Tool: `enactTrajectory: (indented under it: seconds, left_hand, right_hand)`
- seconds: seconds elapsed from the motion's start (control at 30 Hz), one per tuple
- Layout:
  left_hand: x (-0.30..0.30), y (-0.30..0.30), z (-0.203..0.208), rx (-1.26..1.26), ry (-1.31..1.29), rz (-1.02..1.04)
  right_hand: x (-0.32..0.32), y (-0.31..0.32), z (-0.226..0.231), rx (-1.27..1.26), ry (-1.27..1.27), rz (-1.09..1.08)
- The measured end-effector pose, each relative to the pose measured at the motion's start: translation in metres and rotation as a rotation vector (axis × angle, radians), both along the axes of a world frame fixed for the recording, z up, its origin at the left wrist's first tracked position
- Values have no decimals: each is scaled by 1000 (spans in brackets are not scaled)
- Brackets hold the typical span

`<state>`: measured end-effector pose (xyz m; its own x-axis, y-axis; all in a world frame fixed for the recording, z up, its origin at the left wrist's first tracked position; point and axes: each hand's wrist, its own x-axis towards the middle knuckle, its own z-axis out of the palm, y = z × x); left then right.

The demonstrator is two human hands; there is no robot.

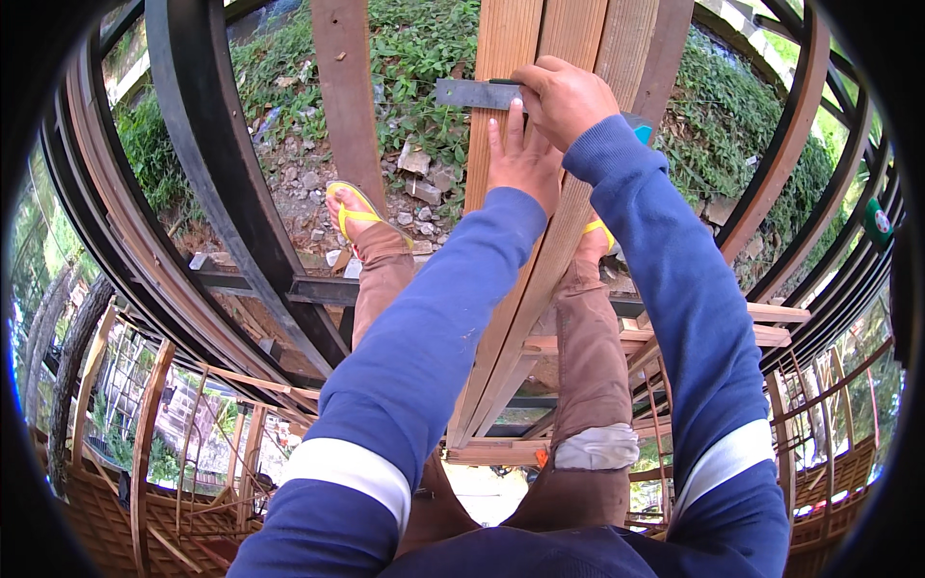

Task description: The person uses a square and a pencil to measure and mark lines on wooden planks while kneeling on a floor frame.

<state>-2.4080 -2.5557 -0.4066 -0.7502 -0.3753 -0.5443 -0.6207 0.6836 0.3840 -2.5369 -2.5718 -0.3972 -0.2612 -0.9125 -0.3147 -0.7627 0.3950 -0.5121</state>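
Note:
A flat grey metal blade [472, 93], like that of a square, lies across a wooden beam [506, 43], its end overhanging the left edge. My left hand [525, 159] rests on the beam with fingers stretched and apart, one fingertip touching the blade. My right hand [573, 101] is closed just above it, pinching a thin dark marking tool [502, 82] along the blade's far edge; its kind is mostly hidden by the fingers. Beside my right wrist shows a teal piece [641, 130]; whether it belongs to the blade is hidden.
My feet in yellow flip-flops [356, 214] stand either side of the beams, high above ground with rubble [416, 159] and green plants [424, 43]. Dark metal beams [207, 125] curve past on the left, a brown one [795, 125] on the right. Gaps lie between them.

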Motion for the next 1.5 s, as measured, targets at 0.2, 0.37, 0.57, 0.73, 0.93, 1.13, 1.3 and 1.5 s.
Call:
enactTrajectory:
  seconds: [0.2, 0.37, 0.57, 0.73, 0.93, 1.13, 1.3, 1.5]
  left_hand:
    - [4, 6, -14, -102, -56, -34]
    - [4, 6, -12, -97, -57, -39]
    - [-1, -1, 0, 3, -58, -13]
    - [-3, -3, 2, -14, -67, -40]
    - [-4, -2, 3, -42, -17, -21]
    - [-6, -4, 7, -30, -82, -47]
    - [-5, -1, 5, -65, -47, -34]
    - [-6, -1, 6, -83, -75, -48]
  right_hand:
    - [7, -8, -10, -32, 55, 63]
    - [8, -8, -8, -11, 110, 105]
    - [-2, -2, 3, 0, 157, 198]
    - [-14, 7, 6, 32, 185, 235]
    - [-24, 15, 10, 15, 199, 183]
    - [-25, 30, 10, -45, 145, 127]
    - [-26, 36, 8, -9, 152, 134]
    - [-20, 30, 5, -49, 137, 133]
